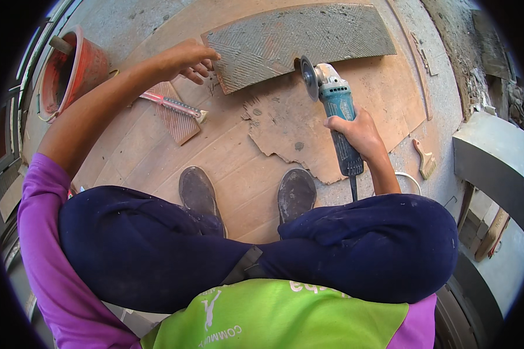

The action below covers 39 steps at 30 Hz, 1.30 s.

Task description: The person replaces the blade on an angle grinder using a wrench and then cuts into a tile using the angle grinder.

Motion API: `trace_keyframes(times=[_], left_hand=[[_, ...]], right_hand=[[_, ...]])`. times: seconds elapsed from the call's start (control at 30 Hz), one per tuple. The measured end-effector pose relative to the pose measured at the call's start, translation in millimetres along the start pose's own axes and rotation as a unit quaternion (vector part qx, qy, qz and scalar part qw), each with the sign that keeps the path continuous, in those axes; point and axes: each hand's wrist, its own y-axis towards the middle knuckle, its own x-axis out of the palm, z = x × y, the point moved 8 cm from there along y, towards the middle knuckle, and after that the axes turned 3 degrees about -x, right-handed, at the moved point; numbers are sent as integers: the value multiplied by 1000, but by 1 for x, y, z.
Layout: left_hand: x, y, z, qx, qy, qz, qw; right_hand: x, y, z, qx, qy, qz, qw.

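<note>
In my right hand [361, 135] is a teal and black angle grinder [339, 107], fingers wrapped round its body. The grinder's disc [310, 78] stands against the near edge of a long tile [326, 36], beside a small dark notch. Grey, ridged mortar covers the tile's upper face. My left hand [193, 61] reaches to the tile's left end, fingers apart and loosely bent. Whether its fingertips touch the tile I cannot tell. Under the grinder lies a torn brown sheet [291, 136].
A red bucket [90, 72] stands at far left. Near it, a slim red and pale tool [172, 104] lies across a small ridged piece [183, 127]. To the right are a paintbrush [425, 159] and white cable [412, 178]. My shoes [297, 192] stand on the tan floor.
</note>
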Motion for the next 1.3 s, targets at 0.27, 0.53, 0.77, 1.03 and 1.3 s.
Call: trace_keyframes(times=[0.27, 0.53, 0.77, 1.03, 1.3], left_hand=[[6, 5, 7, 9, -3, -6, 1000], [5, 5, 6, 9, -2, -1, 1000], [5, 7, 4, -1, -7, 0, 1000], [5, 7, 5, -4, -3, -1, 1000], [5, 8, 4, -4, -1, -2, 1000]], right_hand=[[-8, -3, -2, 13, -15, 10, 1000], [-6, -2, -4, 7, 2, 11, 1000], [-6, -2, -4, 4, -8, 6, 1000], [-8, -3, -7, 7, 4, 5, 1000], [-7, -2, -8, 4, -2, 1, 1000]])
